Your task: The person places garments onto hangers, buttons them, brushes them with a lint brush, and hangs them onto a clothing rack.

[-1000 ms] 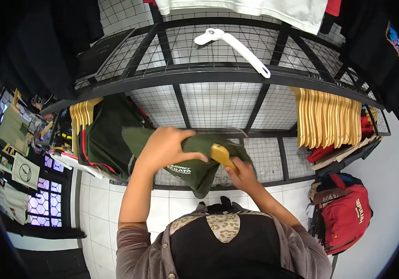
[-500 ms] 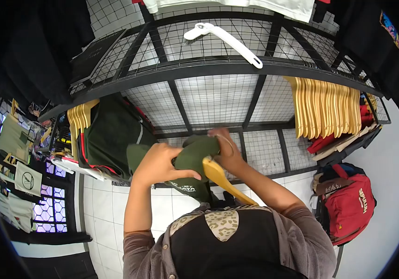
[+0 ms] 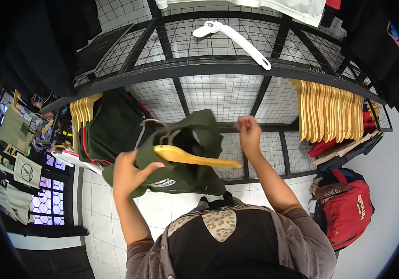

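A dark green garment (image 3: pixel 181 179) with white lettering hangs from my left hand (image 3: pixel 132 174), whose fingers are wrapped round its left side. A wooden hanger (image 3: pixel 195 158) lies across the garment's upper part; its left end sits at the garment by the metal hook, and its right arm sticks out bare past the cloth. My right hand (image 3: pixel 249 132) is raised to the right of the garment, apart from it, with its fingers curled together; whether something small is between them cannot be made out.
A black mesh rack (image 3: pixel 199 69) spans the front, with a white brush (image 3: pixel 241 41) on top. Wooden hangers (image 3: pixel 329 111) hang at its right, dark green clothes (image 3: pixel 116 125) at its left. A red bag (image 3: pixel 350 211) stands at the lower right.
My right hand has moved off the garment to the right. The hanger has swung from a steep slant to nearly level, its hook now showing at the left. My left hand has shifted slightly left.
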Demonstrator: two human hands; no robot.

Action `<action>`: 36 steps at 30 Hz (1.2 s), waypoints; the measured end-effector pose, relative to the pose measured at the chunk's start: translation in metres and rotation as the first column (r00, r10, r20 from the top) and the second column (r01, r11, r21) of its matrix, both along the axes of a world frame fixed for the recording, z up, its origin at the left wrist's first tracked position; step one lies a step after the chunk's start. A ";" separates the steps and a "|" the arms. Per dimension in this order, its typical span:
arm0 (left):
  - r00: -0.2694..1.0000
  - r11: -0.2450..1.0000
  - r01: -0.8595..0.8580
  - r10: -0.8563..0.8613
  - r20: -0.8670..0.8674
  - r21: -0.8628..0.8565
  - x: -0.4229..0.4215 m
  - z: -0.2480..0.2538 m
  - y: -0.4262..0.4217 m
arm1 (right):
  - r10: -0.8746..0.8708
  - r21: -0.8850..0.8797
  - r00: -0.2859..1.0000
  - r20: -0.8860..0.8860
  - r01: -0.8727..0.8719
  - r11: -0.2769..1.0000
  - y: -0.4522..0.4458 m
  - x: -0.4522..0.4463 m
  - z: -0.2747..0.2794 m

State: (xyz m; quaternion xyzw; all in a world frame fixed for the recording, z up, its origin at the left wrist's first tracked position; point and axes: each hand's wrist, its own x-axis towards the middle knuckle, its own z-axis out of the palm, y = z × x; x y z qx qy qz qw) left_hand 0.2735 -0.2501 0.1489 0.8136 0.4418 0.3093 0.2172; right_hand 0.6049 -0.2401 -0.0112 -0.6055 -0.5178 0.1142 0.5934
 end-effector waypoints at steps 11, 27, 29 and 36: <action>0.992 0.991 0.122 -0.122 -0.006 -0.056 -0.003 0.010 -0.012 | 0.724 -0.108 0.531 -0.441 -0.832 0.545 0.049 -0.088 -0.047; 0.828 0.878 -0.476 0.469 -0.307 0.057 -0.020 -0.018 -0.023 | 0.297 -0.247 0.888 0.351 -0.218 0.944 0.022 -0.053 -0.019; 0.802 0.872 -0.471 0.486 -0.347 0.131 -0.015 -0.027 -0.017 | 0.289 -0.273 0.896 0.336 -0.201 0.941 0.020 -0.051 -0.034; 0.893 0.915 -0.401 0.381 -0.240 -0.038 -0.011 -0.035 0.001 | 0.164 -0.218 0.963 0.215 -0.116 0.969 0.006 -0.041 -0.028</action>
